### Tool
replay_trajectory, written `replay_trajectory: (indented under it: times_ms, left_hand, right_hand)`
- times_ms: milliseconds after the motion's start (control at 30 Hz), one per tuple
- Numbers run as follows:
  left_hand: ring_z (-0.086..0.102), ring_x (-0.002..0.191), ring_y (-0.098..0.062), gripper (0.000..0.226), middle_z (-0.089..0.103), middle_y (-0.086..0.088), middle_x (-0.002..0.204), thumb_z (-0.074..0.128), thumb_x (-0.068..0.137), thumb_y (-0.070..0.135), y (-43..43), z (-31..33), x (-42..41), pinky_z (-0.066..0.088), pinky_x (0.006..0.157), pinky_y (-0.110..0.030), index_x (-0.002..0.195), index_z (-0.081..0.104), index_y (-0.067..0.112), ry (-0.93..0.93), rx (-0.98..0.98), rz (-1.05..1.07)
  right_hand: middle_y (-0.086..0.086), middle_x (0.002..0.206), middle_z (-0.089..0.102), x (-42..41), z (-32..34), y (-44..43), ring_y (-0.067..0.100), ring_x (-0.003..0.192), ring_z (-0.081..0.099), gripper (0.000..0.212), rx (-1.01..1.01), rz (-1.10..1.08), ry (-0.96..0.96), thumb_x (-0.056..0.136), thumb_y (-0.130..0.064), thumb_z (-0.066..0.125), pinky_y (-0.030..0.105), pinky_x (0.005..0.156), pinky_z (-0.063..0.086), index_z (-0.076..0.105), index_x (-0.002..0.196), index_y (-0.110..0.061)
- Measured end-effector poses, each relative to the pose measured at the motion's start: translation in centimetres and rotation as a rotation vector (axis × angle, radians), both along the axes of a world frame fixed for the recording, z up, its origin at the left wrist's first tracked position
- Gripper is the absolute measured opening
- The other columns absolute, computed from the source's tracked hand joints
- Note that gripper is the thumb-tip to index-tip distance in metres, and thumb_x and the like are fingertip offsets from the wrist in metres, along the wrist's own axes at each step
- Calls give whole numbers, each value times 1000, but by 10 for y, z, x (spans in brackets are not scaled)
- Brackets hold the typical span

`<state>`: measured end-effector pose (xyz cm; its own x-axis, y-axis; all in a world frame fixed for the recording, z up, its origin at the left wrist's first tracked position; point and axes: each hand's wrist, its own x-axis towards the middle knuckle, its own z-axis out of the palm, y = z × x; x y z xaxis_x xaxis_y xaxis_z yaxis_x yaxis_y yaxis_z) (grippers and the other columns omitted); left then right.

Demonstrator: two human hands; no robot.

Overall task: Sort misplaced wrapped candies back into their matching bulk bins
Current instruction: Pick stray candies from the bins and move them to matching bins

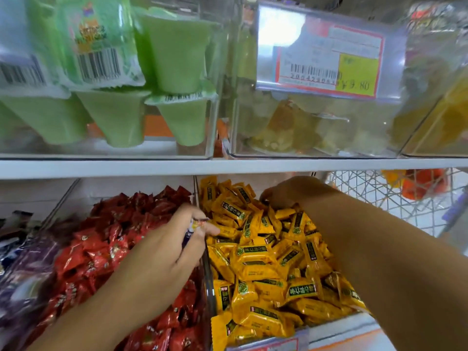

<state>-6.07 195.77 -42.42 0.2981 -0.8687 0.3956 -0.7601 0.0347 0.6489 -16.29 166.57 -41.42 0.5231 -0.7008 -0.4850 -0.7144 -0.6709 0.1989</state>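
A small purple-and-white wrapped candy [193, 230] with a yellow and red twisted end is pinched between the thumb and fingertips of the left hand [162, 252]. Its long axis slants from lower left to upper right, coloured end uppermost, just above the clear plastic divider [209, 279] between the heap of red foil-wrapped candies [114, 236] and the bin of yellow pillow-pack candies [266, 262]. The yellow packs carry a dark green band of characters, too blurred to read. The right hand [291, 192] reaches to the back of the yellow bin, fingers buried among the packs; its grasp cannot be told. Above the white shelf edge [228, 165], a red-bordered price label [329, 64] reads ¥9.80 beside green jelly cups [174, 54]
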Motion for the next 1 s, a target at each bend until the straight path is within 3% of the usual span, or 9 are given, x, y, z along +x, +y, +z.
replay_trajectory:
  times_ms: [100,267,400,533,633,700,833,933,1000]
  left_hand:
    - [61,59,-4,70,64,25,78,3,79,83,-5,-10,7,48,49,-21,103,48,36,-79,-13,23]
    - [62,67,-7,57,66,19,82,14,87,73,-6,-9,6,49,61,-24,102,51,33,-36,10,-6]
    - [63,74,-8,44,68,15,81,21,91,62,-9,-7,8,48,62,-23,105,53,37,-20,30,3]
    - [64,75,-12,48,69,8,85,23,88,59,-7,-3,3,50,67,-25,113,52,30,-9,43,-34]
    - [65,78,-14,54,70,3,90,22,88,59,-6,-1,1,46,73,-24,115,53,24,19,46,-39]
    - [65,82,-14,49,69,6,94,22,92,60,-5,-1,2,49,73,-27,115,52,29,34,62,-45]
    - [63,92,-16,24,63,23,104,26,93,53,-3,-2,3,50,83,-43,107,46,48,74,135,-54]
    - [63,82,-19,23,64,18,102,26,93,53,-1,0,2,49,81,-45,105,45,51,79,145,-49]
    - [62,75,-21,24,66,10,100,25,92,55,0,2,2,50,79,-47,106,45,52,85,145,-59]
  right_hand:
    - [10,113,59,3,-14,-13,29,103,55,59,-62,-30,-20,74,-43,36,37,90,44,53,129,-31]
    - [12,135,38,-8,-5,14,37,122,42,49,-22,-28,-180,95,-18,43,37,94,41,43,139,-40]
    - [0,101,37,-21,-9,17,24,98,51,38,-48,-51,-451,92,-12,51,25,78,38,63,122,-33]
    - [8,102,62,-32,-7,16,20,83,59,20,-27,9,-594,87,-16,59,23,70,44,74,88,-30]
    - [-10,89,66,-41,6,22,6,85,56,14,-17,-31,-788,85,-15,66,14,82,41,76,91,-23]
    - [-10,88,66,-47,13,23,4,85,57,12,71,-80,-887,86,-13,66,5,72,39,76,90,-20]
    - [-10,110,66,-49,19,26,6,102,58,22,15,16,-698,92,-13,58,10,79,38,74,105,-24]
    - [-9,111,64,-47,24,35,4,96,51,26,-78,32,-698,91,-9,53,-3,71,29,71,106,-22]
    - [-10,104,61,-43,26,41,5,91,54,29,2,46,-692,89,-8,54,0,69,32,70,106,-24]
